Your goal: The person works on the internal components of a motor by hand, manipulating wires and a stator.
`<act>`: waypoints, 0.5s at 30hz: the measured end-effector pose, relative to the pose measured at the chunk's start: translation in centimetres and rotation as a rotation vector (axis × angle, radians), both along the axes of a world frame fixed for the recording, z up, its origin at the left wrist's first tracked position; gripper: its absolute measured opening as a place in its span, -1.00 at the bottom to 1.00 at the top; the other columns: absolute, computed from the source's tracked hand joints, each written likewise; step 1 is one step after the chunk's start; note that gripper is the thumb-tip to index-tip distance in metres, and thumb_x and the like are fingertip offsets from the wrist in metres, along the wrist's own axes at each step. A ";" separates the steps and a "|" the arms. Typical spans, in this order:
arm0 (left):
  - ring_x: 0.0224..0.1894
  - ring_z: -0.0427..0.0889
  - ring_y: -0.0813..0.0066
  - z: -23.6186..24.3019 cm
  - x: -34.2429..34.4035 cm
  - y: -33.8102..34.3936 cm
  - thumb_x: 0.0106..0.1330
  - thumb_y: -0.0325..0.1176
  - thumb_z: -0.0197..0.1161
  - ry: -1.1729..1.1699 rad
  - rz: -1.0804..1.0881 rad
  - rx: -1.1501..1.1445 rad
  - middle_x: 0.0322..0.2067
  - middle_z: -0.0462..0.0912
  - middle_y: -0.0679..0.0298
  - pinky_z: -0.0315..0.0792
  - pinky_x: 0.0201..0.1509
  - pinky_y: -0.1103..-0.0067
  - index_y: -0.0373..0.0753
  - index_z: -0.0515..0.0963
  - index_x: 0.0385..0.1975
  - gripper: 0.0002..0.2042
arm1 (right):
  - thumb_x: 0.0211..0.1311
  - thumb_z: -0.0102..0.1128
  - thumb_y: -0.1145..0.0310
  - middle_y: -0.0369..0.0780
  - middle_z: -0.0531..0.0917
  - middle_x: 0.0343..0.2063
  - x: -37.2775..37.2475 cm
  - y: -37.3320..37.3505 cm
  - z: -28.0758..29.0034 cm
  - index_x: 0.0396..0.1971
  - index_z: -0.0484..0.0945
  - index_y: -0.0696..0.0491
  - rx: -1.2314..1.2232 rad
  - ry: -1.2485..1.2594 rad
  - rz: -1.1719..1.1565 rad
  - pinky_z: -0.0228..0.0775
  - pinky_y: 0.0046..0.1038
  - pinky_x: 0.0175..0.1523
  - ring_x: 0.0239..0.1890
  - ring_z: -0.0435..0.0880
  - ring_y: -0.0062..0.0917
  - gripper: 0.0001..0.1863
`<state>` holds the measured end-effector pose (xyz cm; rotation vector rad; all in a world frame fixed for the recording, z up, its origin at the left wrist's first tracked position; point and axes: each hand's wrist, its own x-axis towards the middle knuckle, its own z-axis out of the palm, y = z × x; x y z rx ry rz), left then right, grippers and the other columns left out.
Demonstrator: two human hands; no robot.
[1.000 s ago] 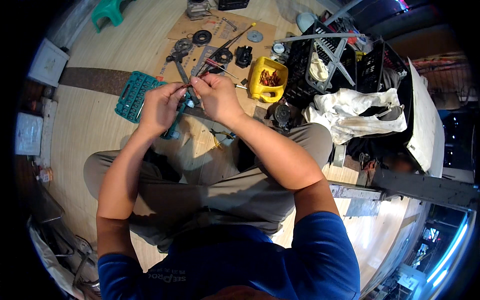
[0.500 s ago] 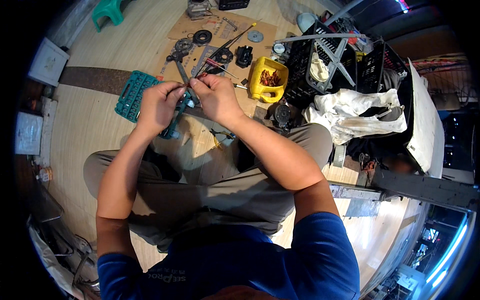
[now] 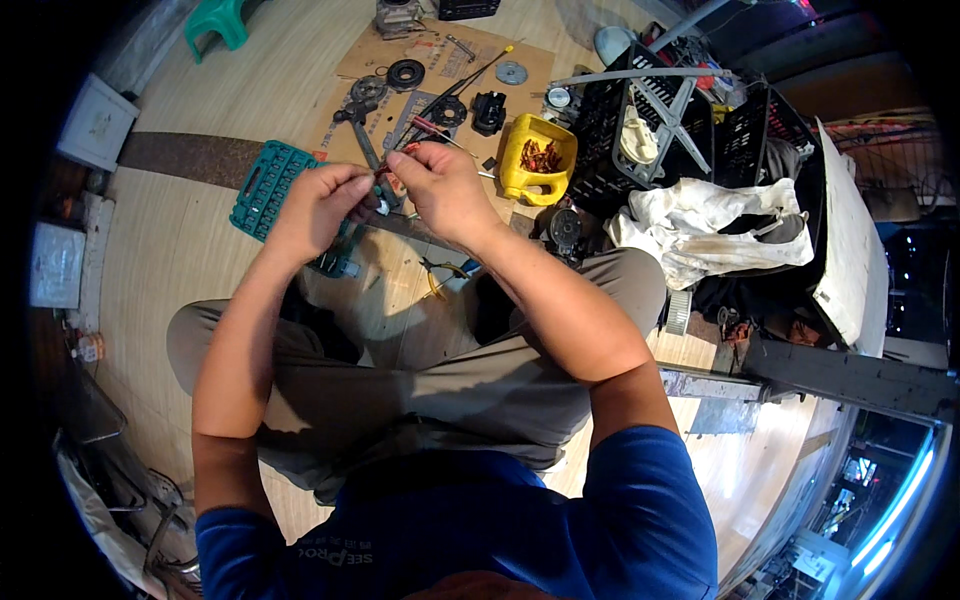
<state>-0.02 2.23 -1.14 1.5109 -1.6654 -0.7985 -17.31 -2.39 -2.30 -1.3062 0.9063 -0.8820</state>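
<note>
Pinching a small red piece [image 3: 411, 148] above the cardboard [image 3: 537, 80], the left hand [image 3: 312, 212] and right hand [image 3: 450, 197] press their fingertips around it. It looks light, probably bendable; slipperiness is unclear. 2 gentle fingertip holds, 1 near each end, should suit it.

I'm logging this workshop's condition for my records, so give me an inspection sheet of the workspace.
Surface: cardboard sheet on a pale wood-look floor.
Job's things: small reddish piece, detail too small to tell; yellow container holding reddish-brown pieces.
Clutter: pliers on the floor; teal socket case, open; white cloth beside black crates.
Grip: left hand and right hand close together, seemingly pinching the reddish piece.
Cables: reddish strands far right, possibly wires.
Surroundings: green stool, upper left.
</note>
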 end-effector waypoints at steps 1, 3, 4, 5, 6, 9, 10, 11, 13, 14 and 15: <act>-0.46 0.58 0.56 0.2 0.6 0.0 0.25 -0.44 0.21 0.280 -0.046 0.248 -0.52 0.62 0.25 0.44 -0.37 0.60 -0.38 0.57 -0.32 -0.87 | 0.29 0.12 0.27 -0.45 0.44 -0.69 0.0 0.1 0.2 -0.46 0.57 0.11 0.000 -0.001 0.000 0.08 -0.66 -0.56 -0.65 0.27 -0.81 -0.77; -0.49 0.55 0.64 0.1 1.2 0.0 0.26 -0.41 0.21 0.559 -0.093 0.497 -0.56 0.59 0.27 0.41 -0.40 0.62 -0.38 0.58 -0.31 -0.85 | 0.28 0.13 0.28 -0.45 0.47 -0.66 -0.1 0.3 0.7 -0.46 0.58 0.14 -0.084 0.088 0.100 0.13 -0.67 -0.51 -0.59 0.30 -0.82 -0.76; -0.50 0.54 0.66 0.0 1.3 0.1 0.26 -0.41 0.20 0.437 -0.075 0.458 -0.58 0.58 0.27 0.40 -0.42 0.63 -0.36 0.58 -0.30 -0.85 | 0.28 0.13 0.28 -0.45 0.47 -0.66 -0.1 0.3 0.8 -0.46 0.58 0.14 -0.084 0.088 0.098 0.13 -0.67 -0.51 -0.59 0.30 -0.82 -0.76; -0.51 0.53 0.67 0.0 1.3 0.1 0.26 -0.41 0.19 0.316 -0.057 0.419 -0.60 0.56 0.27 0.39 -0.43 0.63 -0.35 0.58 -0.29 -0.85 | 0.28 0.13 0.29 -0.45 0.47 -0.65 -0.1 0.3 0.8 -0.47 0.58 0.15 -0.081 0.099 0.096 0.15 -0.66 -0.50 -0.59 0.31 -0.82 -0.76; -0.51 0.53 0.67 0.0 1.3 0.0 0.26 -0.41 0.19 0.315 -0.058 0.421 -0.60 0.56 0.27 0.39 -0.43 0.63 -0.35 0.58 -0.29 -0.85 | 0.27 0.13 0.30 -0.45 0.47 -0.64 -0.1 0.3 0.9 -0.47 0.59 0.16 -0.077 0.111 0.094 0.16 -0.66 -0.50 -0.59 0.31 -0.81 -0.76; -0.51 0.59 0.49 0.1 1.0 -0.2 0.23 -0.42 0.20 -0.106 -0.025 0.166 -0.58 0.58 0.17 0.40 -0.41 0.54 -0.32 0.58 -0.27 -0.85 | 0.27 0.13 0.31 -0.44 0.50 -0.62 -0.3 0.2 1.1 -0.45 0.60 0.16 0.050 0.085 0.096 0.18 -0.66 -0.48 -0.59 0.33 -0.80 -0.77; -0.48 0.60 0.36 0.0 0.7 -0.1 0.22 -0.42 0.21 -0.178 -0.037 -0.022 -0.55 0.59 0.12 0.41 -0.40 0.50 -0.31 0.58 -0.26 -0.85 | 0.27 0.13 0.31 -0.44 0.50 -0.62 -0.3 0.1 0.7 -0.45 0.60 0.16 0.048 0.085 0.097 0.18 -0.66 -0.48 -0.59 0.33 -0.80 -0.77; -0.46 0.61 0.23 0.0 0.5 -0.1 0.20 -0.42 0.22 -0.250 -0.048 -0.212 -0.53 0.59 0.07 0.42 -0.38 0.46 -0.31 0.58 -0.25 -0.84 | 0.27 0.12 0.32 -0.43 0.52 -0.61 -0.2 -0.1 0.1 -0.45 0.60 0.15 0.026 0.096 0.071 0.18 -0.66 -0.48 -0.58 0.33 -0.80 -0.78; -0.42 0.60 0.13 0.3 0.2 -0.3 0.18 -0.42 0.23 -0.321 -0.068 -0.271 -0.50 0.59 0.03 0.42 -0.35 0.43 -0.32 0.57 -0.28 -0.84 | 0.27 0.12 0.33 -0.42 0.54 -0.60 -0.2 -0.2 -0.3 -0.44 0.61 0.15 0.007 0.110 0.044 0.19 -0.67 -0.47 -0.58 0.34 -0.80 -0.79; -0.39 0.58 0.03 0.4 0.1 -0.4 0.17 -0.42 0.24 -0.394 -0.088 -0.331 -0.47 0.59 0.00 0.43 -0.33 0.41 -0.34 0.57 -0.30 -0.84 | 0.27 0.11 0.34 -0.41 0.55 -0.59 -0.3 -0.2 -0.4 -0.43 0.61 0.15 0.050 0.096 0.038 0.19 -0.66 -0.47 -0.57 0.35 -0.79 -0.80; -0.39 0.58 0.03 0.3 0.0 -0.4 0.17 -0.42 0.24 -0.395 -0.086 -0.330 -0.47 0.59 0.00 0.43 -0.33 0.41 -0.34 0.57 -0.30 -0.84 | 0.27 0.11 0.35 -0.40 0.56 -0.58 -0.2 -0.2 -0.3 -0.42 0.62 0.15 0.094 0.081 0.035 0.19 -0.66 -0.46 -0.57 0.35 -0.79 -0.80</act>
